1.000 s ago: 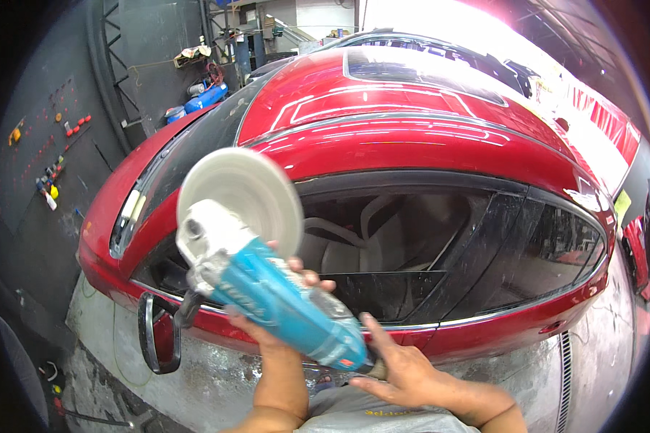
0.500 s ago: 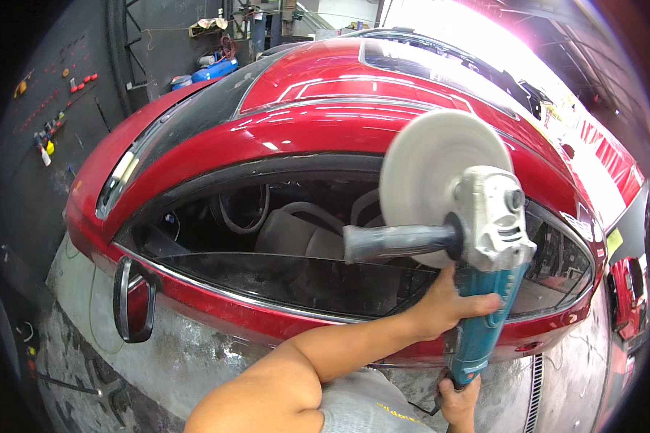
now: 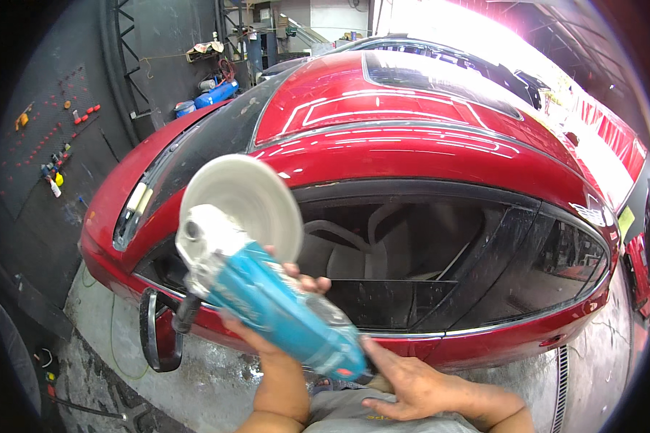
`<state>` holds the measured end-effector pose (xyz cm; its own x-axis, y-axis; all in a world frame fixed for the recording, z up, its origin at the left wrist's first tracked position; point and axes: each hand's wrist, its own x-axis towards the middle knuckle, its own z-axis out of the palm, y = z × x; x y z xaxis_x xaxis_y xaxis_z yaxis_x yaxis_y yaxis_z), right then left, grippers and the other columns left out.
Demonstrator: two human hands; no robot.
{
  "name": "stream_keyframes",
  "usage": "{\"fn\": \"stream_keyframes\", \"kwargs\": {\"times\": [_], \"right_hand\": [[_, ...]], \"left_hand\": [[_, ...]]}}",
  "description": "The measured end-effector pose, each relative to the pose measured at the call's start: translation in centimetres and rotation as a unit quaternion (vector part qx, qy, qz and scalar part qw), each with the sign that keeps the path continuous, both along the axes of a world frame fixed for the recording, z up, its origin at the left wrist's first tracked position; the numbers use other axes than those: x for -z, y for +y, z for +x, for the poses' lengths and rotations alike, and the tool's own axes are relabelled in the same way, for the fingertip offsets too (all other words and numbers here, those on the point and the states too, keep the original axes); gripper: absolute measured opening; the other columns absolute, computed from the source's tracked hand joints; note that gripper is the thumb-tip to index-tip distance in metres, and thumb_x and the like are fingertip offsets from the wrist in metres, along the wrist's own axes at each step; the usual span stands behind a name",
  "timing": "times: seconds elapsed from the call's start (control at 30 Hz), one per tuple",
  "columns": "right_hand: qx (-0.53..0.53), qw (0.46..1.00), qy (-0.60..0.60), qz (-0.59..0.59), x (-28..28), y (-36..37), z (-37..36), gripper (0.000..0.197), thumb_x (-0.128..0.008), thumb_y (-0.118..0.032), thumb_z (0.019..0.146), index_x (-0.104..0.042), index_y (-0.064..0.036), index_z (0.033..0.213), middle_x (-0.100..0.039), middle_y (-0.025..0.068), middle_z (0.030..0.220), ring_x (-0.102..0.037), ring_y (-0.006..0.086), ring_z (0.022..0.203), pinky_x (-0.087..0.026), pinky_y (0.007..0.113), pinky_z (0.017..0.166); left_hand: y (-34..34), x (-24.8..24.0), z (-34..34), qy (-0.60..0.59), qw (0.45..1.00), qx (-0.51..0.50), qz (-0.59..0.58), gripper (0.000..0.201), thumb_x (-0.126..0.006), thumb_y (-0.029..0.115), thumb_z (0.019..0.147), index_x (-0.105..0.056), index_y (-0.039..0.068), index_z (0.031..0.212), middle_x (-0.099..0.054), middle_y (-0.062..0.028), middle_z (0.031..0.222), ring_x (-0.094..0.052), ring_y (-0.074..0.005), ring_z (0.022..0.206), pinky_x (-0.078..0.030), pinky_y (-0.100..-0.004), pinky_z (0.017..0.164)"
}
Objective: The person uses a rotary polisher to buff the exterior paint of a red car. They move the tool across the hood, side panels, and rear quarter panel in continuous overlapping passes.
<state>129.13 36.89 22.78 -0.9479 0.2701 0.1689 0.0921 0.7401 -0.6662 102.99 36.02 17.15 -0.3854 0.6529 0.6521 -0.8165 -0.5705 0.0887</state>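
Observation:
I hold a teal and silver power polisher [image 3: 267, 289] with a round white pad [image 3: 249, 198] in front of the red car [image 3: 412, 155]. My left hand [image 3: 256, 332] wraps the middle of the tool's body, fingers showing on its far side. At the rear end, my right hand [image 3: 415, 386] has its fingers and thumb around the dark tail, partly hidden. The pad is tilted and overlaps the car's front pillar and windshield edge in view; whether it touches, I cannot tell. A dark side handle [image 3: 186, 314] sticks out near the head.
The car's side mirror [image 3: 159, 328] juts out at the left. Its side window [image 3: 383, 303] is partly lowered. Two pale tubes [image 3: 133, 206] lie at the windshield base. A pegboard wall with tools [image 3: 58, 173] and blue tanks [image 3: 217, 94] stand behind. A floor drain [image 3: 561, 382] runs at right.
The polisher has swung from the right to the left, and its head now leans left instead of up. Both hands have gone with it. My view of the car has shifted slightly.

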Motion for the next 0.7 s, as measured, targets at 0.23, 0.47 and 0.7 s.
{"fn": "stream_keyframes", "kwargs": {"times": [0.23,0.47,0.7], "right_hand": [[-0.065,0.995,0.045,-0.059,-4.7,-0.9,-2.0,0.1,-0.073,-0.026,0.099,-0.009,0.0038,0.17,-0.047,0.0367,0.155,-0.056,0.0473,0.138,-0.046,0.05,0.116],[0.212,0.96,0.009,-0.186,-4.4,-4.3,8.6,0.104,-0.078,-0.024,0.094,-0.014,0.0049,0.17,-0.036,0.0307,0.168,-0.042,0.0399,0.154,-0.034,0.047,0.126],[0.516,0.836,0.123,-0.136,-3.2,-8.6,22.8,0.096,-0.074,-0.042,0.101,-0.022,0.0038,0.168,-0.061,0.0148,0.128,-0.06,0.0162,0.085,-0.051,0.031,0.07]], "left_hand": [[-1.5,-5.2,-3.1,-0.042,0.997,-0.001,-0.058,0.106,-0.05,0.083,0.097,-0.03,0.004,0.164,-0.059,-0.0246,0.142,-0.066,-0.044,0.124,-0.047,-0.0745,0.112],[1.7,-8.2,7.6,0.088,0.98,0.129,-0.125,0.093,-0.059,0.068,0.101,-0.036,0.0,0.159,-0.058,-0.0236,0.141,-0.067,-0.0429,0.121,-0.056,-0.0645,0.105],[8.6,-13.5,25.7,0.173,0.939,0.235,-0.18,0.053,-0.083,0.042,0.095,-0.06,0.007,0.127,-0.068,-0.0027,0.102,-0.068,-0.0134,0.092,-0.06,-0.0358,0.083]]}}
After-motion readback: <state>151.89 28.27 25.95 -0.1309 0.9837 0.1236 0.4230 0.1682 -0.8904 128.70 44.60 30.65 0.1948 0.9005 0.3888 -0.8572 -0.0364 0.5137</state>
